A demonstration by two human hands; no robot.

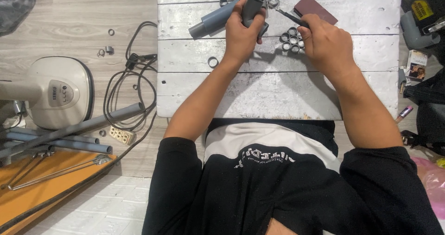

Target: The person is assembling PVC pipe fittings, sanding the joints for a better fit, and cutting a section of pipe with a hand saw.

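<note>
Over the white table (278,96), the left hand (241,35) grips a grey pipe (252,5) upright, while the right hand (327,42) is closed around a thin dark tool (289,17) beside a cluster of pipe rings (291,40).

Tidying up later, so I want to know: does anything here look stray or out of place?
Yes: a few small grey rings lie scattered on the wooden floor left of the white table, away from the clustered rings by the right hand.

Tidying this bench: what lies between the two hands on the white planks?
In the head view, a cluster of short grey pipe rings sits between the left hand and right hand.
</note>
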